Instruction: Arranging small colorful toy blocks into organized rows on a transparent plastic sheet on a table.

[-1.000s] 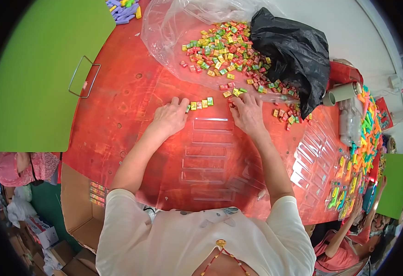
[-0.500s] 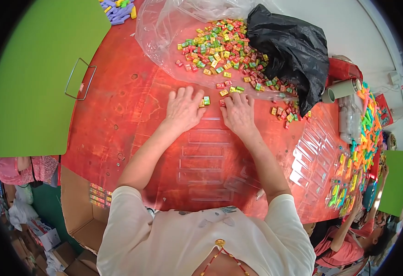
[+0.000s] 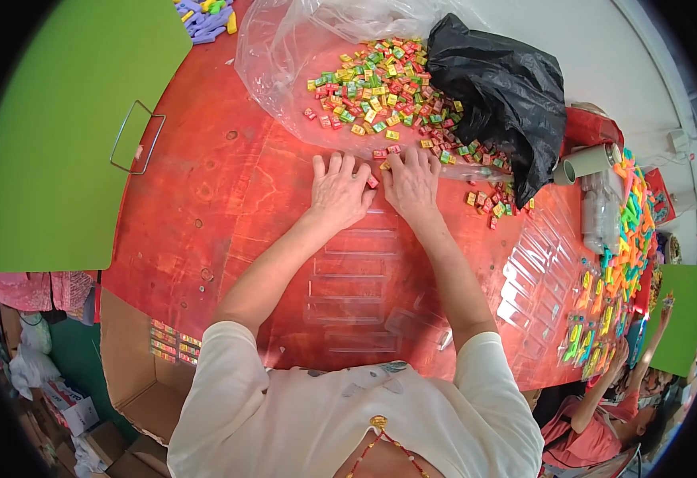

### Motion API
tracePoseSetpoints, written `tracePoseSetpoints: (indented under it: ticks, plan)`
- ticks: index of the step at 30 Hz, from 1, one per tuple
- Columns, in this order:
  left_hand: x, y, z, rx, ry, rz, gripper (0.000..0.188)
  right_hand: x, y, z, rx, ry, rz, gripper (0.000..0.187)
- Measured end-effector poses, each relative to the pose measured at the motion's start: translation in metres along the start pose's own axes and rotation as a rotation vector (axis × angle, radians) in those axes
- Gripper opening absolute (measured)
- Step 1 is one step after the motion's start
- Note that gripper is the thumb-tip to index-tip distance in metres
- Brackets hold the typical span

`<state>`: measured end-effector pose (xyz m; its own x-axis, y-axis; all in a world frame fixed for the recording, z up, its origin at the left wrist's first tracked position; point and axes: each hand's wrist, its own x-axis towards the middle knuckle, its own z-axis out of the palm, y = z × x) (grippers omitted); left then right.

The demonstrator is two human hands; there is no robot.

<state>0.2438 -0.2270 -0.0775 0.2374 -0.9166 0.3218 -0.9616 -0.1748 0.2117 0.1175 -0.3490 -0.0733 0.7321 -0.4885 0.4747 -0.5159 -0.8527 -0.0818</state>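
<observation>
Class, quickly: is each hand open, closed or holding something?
Left hand: fingers bent beside a red block; grip cannot be told.
Right hand: fingers bent; grip cannot be told.

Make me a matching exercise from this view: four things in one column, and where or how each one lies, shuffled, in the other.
Things:
1. heap of small coloured packs
2. clear trays
3. cardboard box
4. black bag

Places or states:
A. on the red table, between the forearms
B. crumpled, at the right side of the heap
C. mostly on clear plastic sheeting
D. at the lower left, beside the table

Right pairs: 1-C, 2-A, 3-D, 4-B.
</observation>
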Motion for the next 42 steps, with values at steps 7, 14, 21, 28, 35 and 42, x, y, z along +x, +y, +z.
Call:
tracePoseSetpoints:
  ticks: [7, 14, 21, 28, 35, 42]
  plan:
    - [-0.006, -0.009, 0.003, -0.044, 0.004, -0.018, 0.048, -0.006, 0.001, -0.011, 0.146, -0.089, -0.144, 0.029]
    - [-0.026, -0.046, -0.067, -0.215, -0.356, -0.23, 0.069, 0.003, 0.002, -0.019, 0.197, -0.24, -0.166, 0.045]
    - [-0.029, -0.033, -0.06, -0.132, -0.402, -0.244, 0.065, 0.012, -0.008, -0.005, 0.244, -0.354, -0.273, 0.045]
    - [-0.024, -0.034, -0.046, -0.101, -0.326, -0.186, 0.034, 0.007, -0.033, -0.007, 0.345, -0.376, -0.194, 0.033]
    - [-0.035, -0.017, -0.058, -0.157, -0.257, -0.154, 0.026, -0.008, -0.031, -0.031, 0.362, -0.317, -0.143, 0.028]
    - [-0.059, 0.021, -0.041, -0.185, -0.293, -0.022, 0.034, -0.055, -0.014, -0.058, 0.323, -0.354, -0.151, 0.03]
